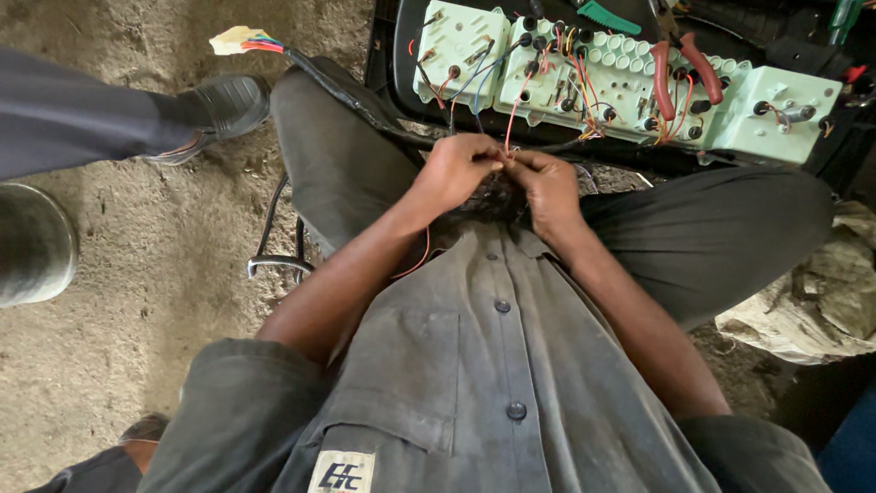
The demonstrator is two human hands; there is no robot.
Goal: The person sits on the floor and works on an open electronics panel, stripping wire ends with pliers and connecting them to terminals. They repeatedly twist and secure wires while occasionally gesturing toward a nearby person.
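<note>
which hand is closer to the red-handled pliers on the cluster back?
Right. The right hand sits below and left of the red-handled pliers, pinching thin wires with the left hand. The left hand is farther left, so farther from the pliers. Neither touches them.

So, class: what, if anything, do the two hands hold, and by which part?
Both the left hand and right hand pinch thin orange wires at their lower ends, where the fingertips meet.
</note>
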